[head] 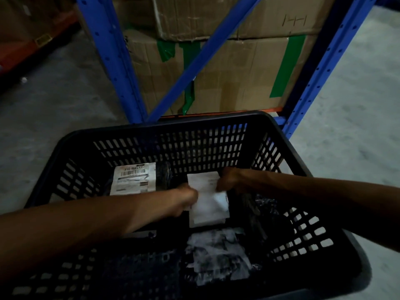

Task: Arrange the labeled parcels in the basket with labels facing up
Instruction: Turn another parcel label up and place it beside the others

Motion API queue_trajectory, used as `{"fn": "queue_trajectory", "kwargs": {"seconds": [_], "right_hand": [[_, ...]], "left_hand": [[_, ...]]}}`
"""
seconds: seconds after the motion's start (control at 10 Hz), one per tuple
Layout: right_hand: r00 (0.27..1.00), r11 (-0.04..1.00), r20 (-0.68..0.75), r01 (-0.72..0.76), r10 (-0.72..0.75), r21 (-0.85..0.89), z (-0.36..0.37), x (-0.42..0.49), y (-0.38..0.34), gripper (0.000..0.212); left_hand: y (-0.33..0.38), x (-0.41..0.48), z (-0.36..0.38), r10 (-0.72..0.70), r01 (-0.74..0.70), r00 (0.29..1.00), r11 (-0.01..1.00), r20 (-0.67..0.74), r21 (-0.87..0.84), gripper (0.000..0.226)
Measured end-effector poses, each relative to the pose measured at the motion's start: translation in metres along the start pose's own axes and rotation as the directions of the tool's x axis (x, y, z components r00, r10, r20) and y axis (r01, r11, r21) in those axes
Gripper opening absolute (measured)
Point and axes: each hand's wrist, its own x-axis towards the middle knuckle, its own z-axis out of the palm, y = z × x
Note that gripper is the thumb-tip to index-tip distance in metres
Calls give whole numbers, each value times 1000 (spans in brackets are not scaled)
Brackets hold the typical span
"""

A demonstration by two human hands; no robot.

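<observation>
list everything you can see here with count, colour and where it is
basket: one, black, slotted, on the floor in front of the rack
parcels: at least three, dark wrap with white labels, inside the basket; barcode label up at far left, held parcel in the middle, crumpled one nearest
cardboard boxes: two stacked, brown, green tape, on the rack
rack: one, blue, behind the basket
floor: grey
hands: two, left and right, gripping the middle parcel's edges

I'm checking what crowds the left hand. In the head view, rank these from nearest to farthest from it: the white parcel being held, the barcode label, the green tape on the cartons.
1. White parcel: in the left hand's grip, basket centre.
2. Barcode label: face up, back-left of the basket.
3. Green tape: on the cartons behind the basket.
</observation>
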Motion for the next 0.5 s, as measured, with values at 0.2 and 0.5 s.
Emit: {"fn": "queue_trajectory", "kwargs": {"seconds": [0.2,0.5], "right_hand": [[999,998,-9,34,-34,-59,15,14,-3,40],[982,873,37,182,-186,-452,29,-74,12,62]], "left_hand": [[3,-5,7,8,17,998,920,-61,391,47],[-24,-64,14,15,-74,989,909,147,410,71]]}}
